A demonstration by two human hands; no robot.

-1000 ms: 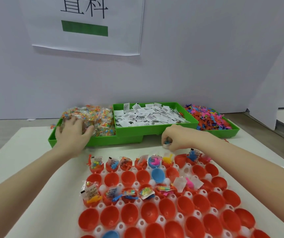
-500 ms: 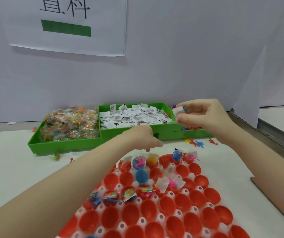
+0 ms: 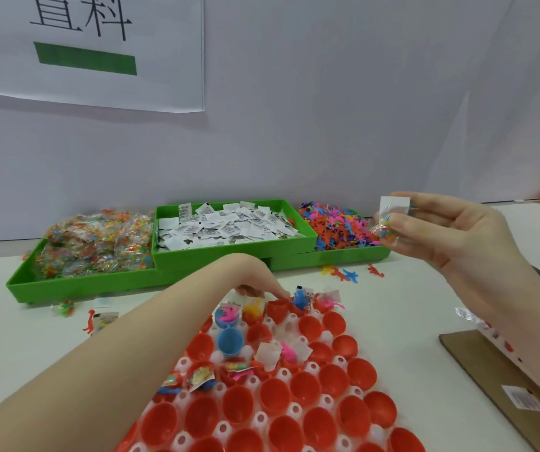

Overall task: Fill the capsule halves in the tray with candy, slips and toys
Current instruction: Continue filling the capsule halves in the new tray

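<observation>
The white table [image 3: 17, 347] carries all items. At its far edge stand three green bins side by side: the left bin [image 3: 76, 282] holds clear candy packets [image 3: 95, 243], the raised middle bin [image 3: 229, 251] holds folded white slips [image 3: 226, 226], and the right bin [image 3: 343, 256] holds a pile of small coloured toys [image 3: 334, 228]. A few toys [image 3: 347, 274] lie loose on the table just in front of the right bin.

Nearer the camera sits the capsule tray [image 3: 281, 373], a white grid seated with red capsule halves [image 3: 275, 396] and one blue half [image 3: 229, 340]. The far rows hold contents: toys, slips and candy packets are visible in several halves. The near rows appear empty. A sheet of brown cardboard [image 3: 497, 380] lies at the right edge of the table.

The left hand [image 3: 255, 278] reaches across the tray to its far row, fingertips lowered at a red half; whether they pinch anything cannot be told. The right hand [image 3: 451, 236] is raised above the table, right of the toy bin, pinching a white slip [image 3: 394, 207] and a clear candy packet [image 3: 383, 228] between thumb and fingers.

A loose candy packet [image 3: 64, 308], a slip [image 3: 107, 319] and a red toy [image 3: 90, 324] lie on the table left of the tray.
</observation>
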